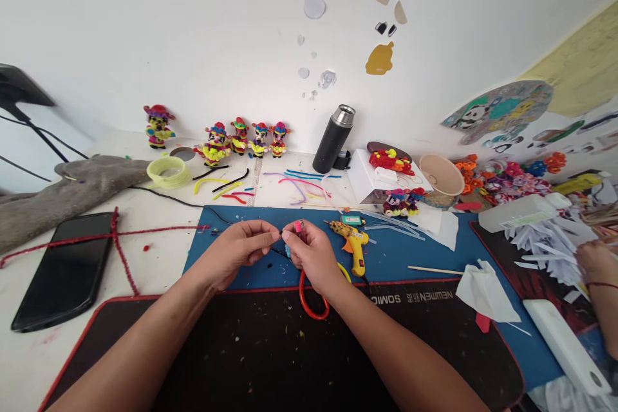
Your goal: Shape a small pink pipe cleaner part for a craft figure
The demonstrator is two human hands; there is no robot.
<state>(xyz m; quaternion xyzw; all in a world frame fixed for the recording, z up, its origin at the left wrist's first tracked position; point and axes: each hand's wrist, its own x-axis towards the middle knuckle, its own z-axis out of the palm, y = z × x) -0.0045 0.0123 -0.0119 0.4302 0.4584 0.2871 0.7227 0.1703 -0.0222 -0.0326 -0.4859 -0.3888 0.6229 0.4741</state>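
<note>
My left hand (pixel 252 246) is closed, thumb and forefinger pinching a tiny black piece (pixel 280 234) where the fingertips of both hands meet. My right hand (pixel 313 254) is closed around a small pink-and-blue fuzzy piece (pixel 298 226), mostly hidden by the fingers. Below that hand a red loop (pixel 315 317) shows, with a yellow curve beside it; they look like scissor handles, the rest hidden. Just to the right, a yellow glue gun (pixel 356 248) lies on the blue mat (pixel 386 261).
Fuzzy figurines (pixel 215 145) stand along the wall, with cut pipe cleaners (pixel 232 187) before them. A black flask (pixel 333 138) stands behind. A phone (pixel 65 270) lies left under red pipe cleaners. Glue sticks (pixel 393 224) and a tissue (pixel 485 293) lie right. Another person's hand (pixel 596 264) is at far right.
</note>
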